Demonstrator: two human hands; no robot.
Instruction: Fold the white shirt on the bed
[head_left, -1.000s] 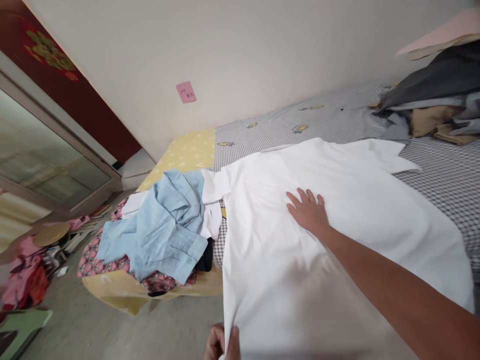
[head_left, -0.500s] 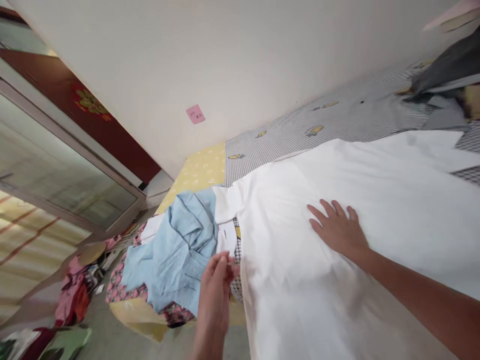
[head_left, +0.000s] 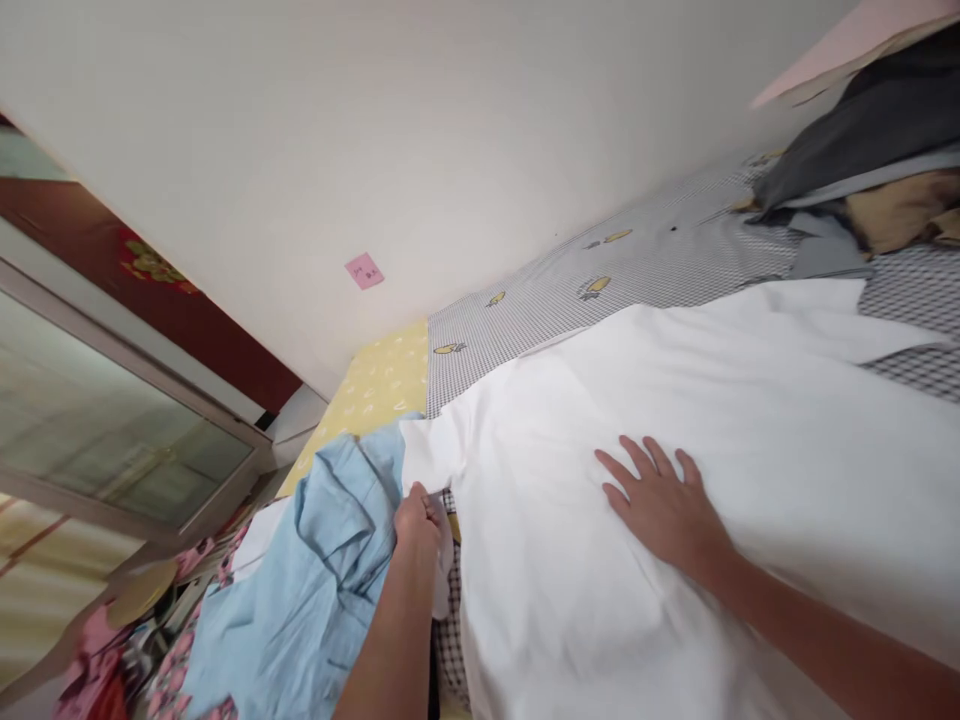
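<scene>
A white short-sleeved shirt lies spread over the bed, one sleeve pointing left and the other far right. My right hand rests flat on its middle, fingers spread. At the lower corner of the left sleeve, my left hand is closed, with the cloth edge pinched at its fingertips. Just left of that hand, a crumpled light blue garment lies partly under the sleeve tip.
A checked sheet with yellow prints covers the bed along the wall, beside a yellow cloth. Dark folded clothes are piled at the far right. A pink note is on the wall. Pink and red things lie at lower left.
My left hand has moved up to the left sleeve and closed on its edge. My right hand stays flat on the shirt. The whole view has shifted slightly.
</scene>
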